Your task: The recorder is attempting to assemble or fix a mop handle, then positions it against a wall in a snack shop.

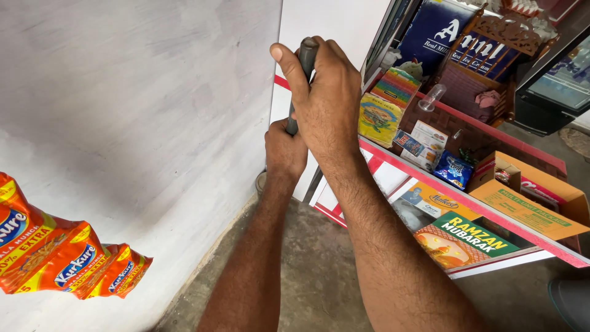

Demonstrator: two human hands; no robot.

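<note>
Grey rod stands upright by the white wall. Right hand grasps its top; left hand clenches it lower down. Orange snack packets hang well apart.

We see our right hand above our left hand on one upright handle, wall left, shelf of boxes right.

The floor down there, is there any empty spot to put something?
Yes. The concrete floor is bare between the grey wall and the counter, though both arms cross above it. The counter is crowded with boxes and packets. Both hands, left and right, grip the grey handle.
</note>
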